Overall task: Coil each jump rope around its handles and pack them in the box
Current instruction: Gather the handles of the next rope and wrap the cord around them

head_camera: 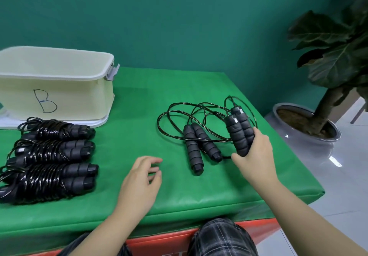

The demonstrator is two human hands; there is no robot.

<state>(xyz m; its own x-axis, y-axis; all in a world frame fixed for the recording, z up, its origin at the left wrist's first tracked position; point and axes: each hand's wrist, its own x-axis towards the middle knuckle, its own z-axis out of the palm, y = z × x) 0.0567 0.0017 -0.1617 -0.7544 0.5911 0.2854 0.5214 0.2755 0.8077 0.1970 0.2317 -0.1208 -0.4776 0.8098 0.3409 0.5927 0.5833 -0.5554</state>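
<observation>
Between right hand [253, 154] fingers [258, 134]: paired rope handles [239, 132], upright.

A staged indoor work corner rather than a lived-in home: a plain teal wall [179, 17] forms the whole backdrop, and the work surface is a padded green mat [159, 202] laid over an orange-red block [169, 243], like gym equipment. A cream plastic bin [59, 98] hand-marked "B" suggests sorted stations. Beside the mat, a large-leaved potted plant [334, 56] stands on glossy pale floor tiles [338, 196]
</observation>
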